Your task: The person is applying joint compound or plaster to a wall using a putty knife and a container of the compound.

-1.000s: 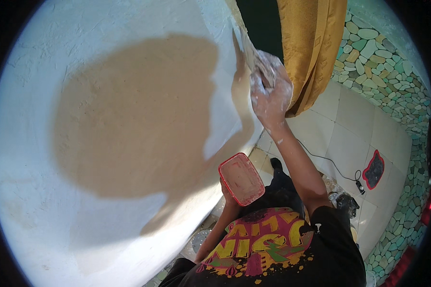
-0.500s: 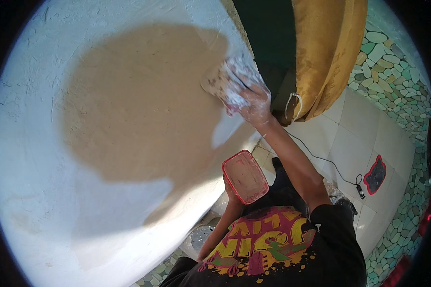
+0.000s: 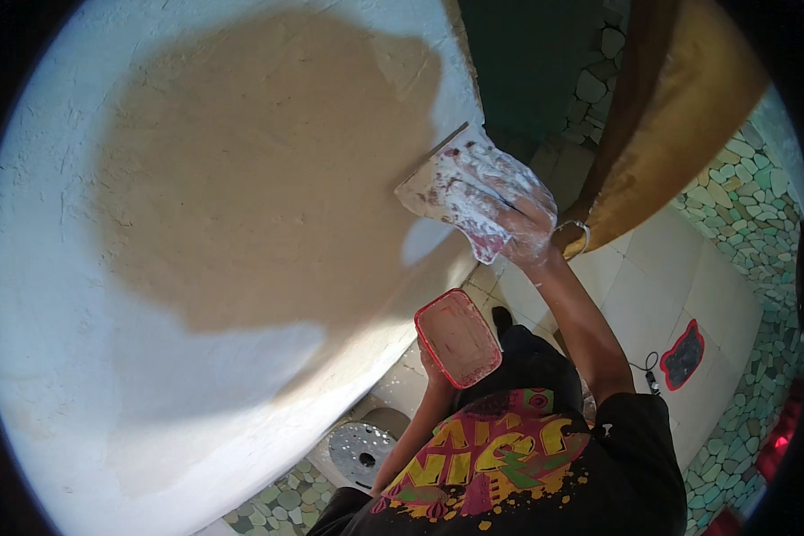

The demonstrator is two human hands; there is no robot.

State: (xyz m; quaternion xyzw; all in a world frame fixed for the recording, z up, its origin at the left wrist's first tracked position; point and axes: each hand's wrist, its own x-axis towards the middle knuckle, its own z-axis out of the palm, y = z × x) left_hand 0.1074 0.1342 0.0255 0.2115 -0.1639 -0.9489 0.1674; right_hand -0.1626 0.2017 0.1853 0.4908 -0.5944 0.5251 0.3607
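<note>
— Closed on what, at the right hand (image 3: 527, 223)?

— Clamped on a flat spreader (image 3: 439, 186), smeared white with brown and reddish patches. Held at a tilt before the pale wall (image 3: 71, 348), near its right edge. Impossible to tell from this view whether touching the surface or just clear of it.

— And at the left hand (image 3: 430, 364)?

— Lower down, well apart from the right one. Partly hidden, but curled around the left side of a rectangular container (image 3: 438, 301) with a red rim. Open at the top, smeared pinkish-brown inside, close in front of the black shirt (image 3: 643, 456) with its bright print.

— Further out?

— Across the wall, a large rounded shadow (image 3: 268, 170). To the right, past the wall's edge, a golden-yellow curtain (image 3: 688, 107). Below that, pale floor tiles (image 3: 679, 277), with a dark mat (image 3: 684, 355) edged in red and, just beside it, some dark cable (image 3: 652, 382). Near the foot of the wall, a round grey speckled object (image 3: 353, 444). Along the far right, a band of greenish stones (image 3: 743, 179).
</note>
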